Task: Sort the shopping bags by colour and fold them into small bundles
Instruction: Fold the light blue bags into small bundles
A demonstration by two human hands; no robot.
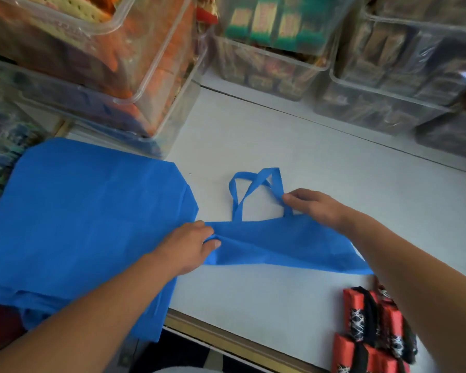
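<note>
A blue fabric shopping bag (275, 244) lies partly folded into a narrow strip across the middle of the white table (293, 146), its two crossed handles (256, 189) pointing away from me. My left hand (191, 244) pinches the bag's left end between thumb and fingers. My right hand (314, 207) grips the bag's top edge at the base of the right handle. A stack of flat blue bags (81, 219) lies on the left and hangs over the table's front edge. Red-and-black folded bundles (371, 332) sit at the near right.
Clear plastic bins (135, 76) holding packed goods stand along the back left, and more clear bins (388, 84) line the back right. The table's front edge has a wooden trim (226, 337).
</note>
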